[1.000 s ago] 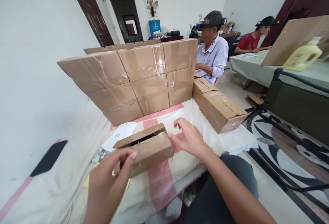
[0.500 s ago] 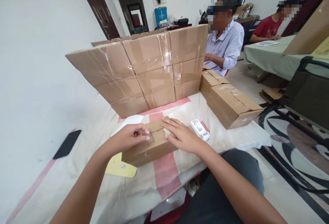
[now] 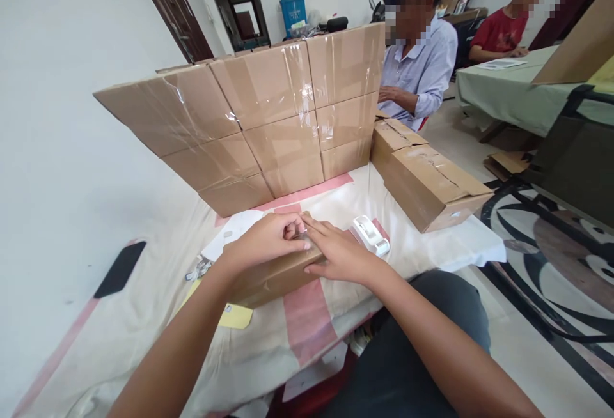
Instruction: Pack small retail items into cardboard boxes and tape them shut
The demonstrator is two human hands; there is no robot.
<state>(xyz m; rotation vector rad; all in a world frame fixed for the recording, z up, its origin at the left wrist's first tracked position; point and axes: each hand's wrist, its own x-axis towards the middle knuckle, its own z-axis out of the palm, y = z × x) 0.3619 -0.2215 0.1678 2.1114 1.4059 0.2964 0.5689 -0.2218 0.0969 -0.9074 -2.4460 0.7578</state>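
A small brown cardboard box (image 3: pixel 268 278) lies on the cloth-covered table in front of me. My left hand (image 3: pixel 275 239) is over its top, thumb and fingers pinched on what looks like a bit of clear tape (image 3: pixel 304 231). Right beside it, my right hand (image 3: pixel 338 252) rests across the box's right end with fingers stretched out, thumb toward the near side. The two hands nearly touch and hide much of the box top. A white plastic tape dispenser (image 3: pixel 370 236) sits just beyond my right hand.
A tall wall of taped cardboard boxes (image 3: pixel 283 143) stands behind. More closed boxes (image 3: pixel 432 181) line the right edge. Yellow paper (image 3: pixel 237 317), a crumpled clear piece (image 3: pixel 197 268) and a black phone (image 3: pixel 119 269) lie left. A person (image 3: pixel 419 66) sits beyond the boxes.
My left hand has moved right along the box top, up to my right hand, still pinched. The right hand stays on the box's right end. The view has tilted slightly down.
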